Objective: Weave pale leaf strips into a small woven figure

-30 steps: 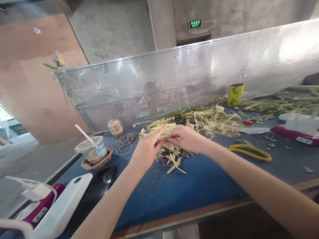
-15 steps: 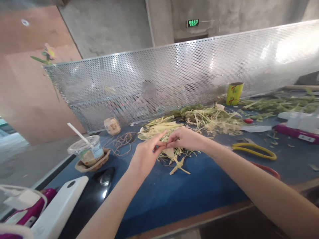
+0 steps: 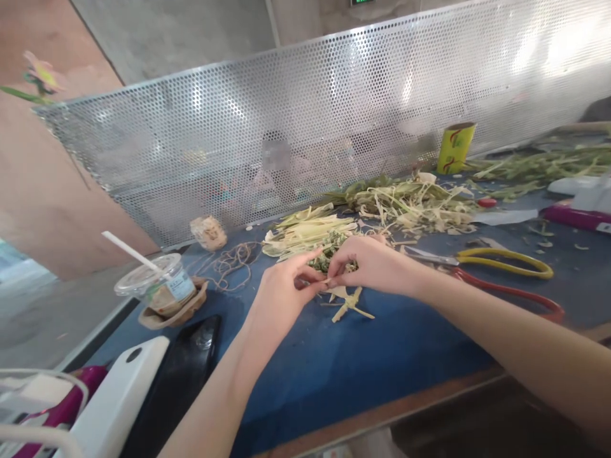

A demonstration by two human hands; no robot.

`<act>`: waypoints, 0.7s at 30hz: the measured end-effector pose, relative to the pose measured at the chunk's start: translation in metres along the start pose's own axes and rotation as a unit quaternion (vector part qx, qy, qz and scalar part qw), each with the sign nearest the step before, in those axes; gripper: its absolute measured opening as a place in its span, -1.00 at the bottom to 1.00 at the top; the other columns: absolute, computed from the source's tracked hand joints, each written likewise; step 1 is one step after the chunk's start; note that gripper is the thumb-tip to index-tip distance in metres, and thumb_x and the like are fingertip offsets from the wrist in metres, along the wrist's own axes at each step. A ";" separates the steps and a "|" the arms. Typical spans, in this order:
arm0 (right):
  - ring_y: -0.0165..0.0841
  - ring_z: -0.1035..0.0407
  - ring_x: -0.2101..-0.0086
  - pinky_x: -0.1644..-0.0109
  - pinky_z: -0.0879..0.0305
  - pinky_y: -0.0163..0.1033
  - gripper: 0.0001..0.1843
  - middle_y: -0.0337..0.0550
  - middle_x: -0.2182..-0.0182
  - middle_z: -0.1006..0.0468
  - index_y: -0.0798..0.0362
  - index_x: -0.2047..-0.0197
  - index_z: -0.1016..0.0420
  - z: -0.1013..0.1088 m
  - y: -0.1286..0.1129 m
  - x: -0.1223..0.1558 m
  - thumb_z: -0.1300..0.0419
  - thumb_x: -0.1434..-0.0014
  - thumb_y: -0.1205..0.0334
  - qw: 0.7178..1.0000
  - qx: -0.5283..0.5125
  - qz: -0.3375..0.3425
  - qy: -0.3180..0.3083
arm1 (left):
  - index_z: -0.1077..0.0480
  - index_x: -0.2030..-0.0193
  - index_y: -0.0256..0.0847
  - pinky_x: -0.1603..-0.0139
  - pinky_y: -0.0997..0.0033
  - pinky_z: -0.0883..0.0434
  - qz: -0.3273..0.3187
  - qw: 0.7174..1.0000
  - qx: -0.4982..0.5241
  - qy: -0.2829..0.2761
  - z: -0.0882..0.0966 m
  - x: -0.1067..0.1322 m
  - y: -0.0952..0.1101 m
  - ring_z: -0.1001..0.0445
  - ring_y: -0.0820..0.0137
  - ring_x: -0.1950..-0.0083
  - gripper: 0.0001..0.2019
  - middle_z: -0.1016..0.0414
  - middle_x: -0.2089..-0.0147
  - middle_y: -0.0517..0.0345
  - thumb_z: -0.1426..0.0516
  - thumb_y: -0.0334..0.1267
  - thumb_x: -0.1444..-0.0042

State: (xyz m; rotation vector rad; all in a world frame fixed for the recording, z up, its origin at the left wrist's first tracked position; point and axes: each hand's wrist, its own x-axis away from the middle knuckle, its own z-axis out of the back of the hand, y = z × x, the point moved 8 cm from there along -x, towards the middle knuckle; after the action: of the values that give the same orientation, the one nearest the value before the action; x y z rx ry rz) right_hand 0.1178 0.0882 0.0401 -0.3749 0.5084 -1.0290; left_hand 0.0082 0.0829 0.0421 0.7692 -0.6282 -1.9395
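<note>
Over the blue tabletop, the fingertips of my left hand (image 3: 289, 283) and my right hand (image 3: 365, 266) meet, both closed in a pinch. Whatever small piece lies between them is mostly hidden; a pale sliver shows at the fingertips. Just below my right hand, a pale dried-leaf figure (image 3: 352, 305) shaped like a cross lies on the table. Behind my fingers sit small green plant bits (image 3: 330, 245) and a stack of pale yellow husk strips (image 3: 310, 230). Scissors (image 3: 501, 262) with one yellow and one red handle lie beside my right forearm.
A lidded drink cup with a straw (image 3: 160, 286) stands left in a cardboard holder, near tangled twine (image 3: 233, 264). A black phone (image 3: 179, 375) and a white power bank (image 3: 114, 394) lie front left. A dried stalk heap (image 3: 415, 203) and yellow roll (image 3: 456, 149) are before the perforated metal screen (image 3: 286, 108).
The view has tilted down, so the table things sit higher in the picture. My hands stay pinched together at the fingertips, and more of the scissors shows beside my right forearm.
</note>
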 end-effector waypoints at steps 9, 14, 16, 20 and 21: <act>-0.33 -0.30 0.32 0.20 0.18 -0.18 -0.89 -0.31 0.50 -0.55 -0.02 0.47 -0.53 0.000 -0.001 0.000 -0.19 0.01 0.19 0.999 0.020 0.009 0.027 | -0.28 -0.09 -0.15 0.46 0.46 -0.38 0.073 0.995 0.039 -0.052 -0.002 0.004 -0.008 -0.38 0.47 0.55 -0.51 -0.56 0.37 0.19 -0.16 -0.21 0.04; -0.31 -0.30 0.29 0.21 0.18 -0.17 -0.88 -0.30 0.51 -0.55 -0.02 0.49 -0.52 -0.003 -0.006 0.002 -0.19 0.01 0.19 0.999 0.042 0.019 0.025 | -0.32 -0.06 -0.23 0.43 0.43 -0.36 0.086 0.994 0.041 -0.060 -0.004 0.002 -0.015 -0.33 0.48 0.60 -0.52 -0.55 0.43 0.17 -0.17 -0.23 0.07; -0.31 -0.29 0.28 0.22 0.18 -0.17 -0.87 -0.31 0.50 -0.55 -0.01 0.50 -0.51 -0.004 -0.008 0.002 -0.18 0.00 0.19 0.998 0.056 0.027 0.022 | -0.33 -0.05 -0.25 0.45 0.44 -0.35 0.090 0.992 0.049 -0.069 -0.005 0.002 -0.016 -0.33 0.48 0.60 -0.51 -0.54 0.45 0.18 -0.18 -0.24 0.09; -0.33 -0.28 0.26 0.24 0.18 -0.19 -0.87 -0.31 0.50 -0.54 0.00 0.51 -0.49 0.000 -0.010 0.003 -0.17 -0.02 0.20 0.996 0.076 0.040 0.030 | -0.33 -0.03 -0.27 0.49 0.46 -0.34 0.094 0.991 0.067 -0.060 -0.005 0.001 -0.015 -0.30 0.51 0.63 -0.51 -0.51 0.47 0.19 -0.20 -0.27 0.11; -0.33 -0.28 0.26 0.25 0.18 -0.20 -0.86 -0.31 0.50 -0.53 0.01 0.50 -0.49 0.002 -0.010 0.003 -0.17 -0.02 0.19 0.996 0.075 0.045 0.031 | -0.33 -0.03 -0.27 0.51 0.47 -0.34 0.095 0.992 0.072 -0.052 -0.004 0.000 -0.015 -0.30 0.52 0.63 -0.51 -0.51 0.47 0.19 -0.21 -0.28 0.12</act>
State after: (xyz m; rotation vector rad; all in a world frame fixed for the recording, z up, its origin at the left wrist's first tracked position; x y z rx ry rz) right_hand 0.1126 0.0812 0.0464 -0.1857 0.4969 -0.9865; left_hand 0.0022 0.0886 0.0294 0.6739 -0.8808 -1.7820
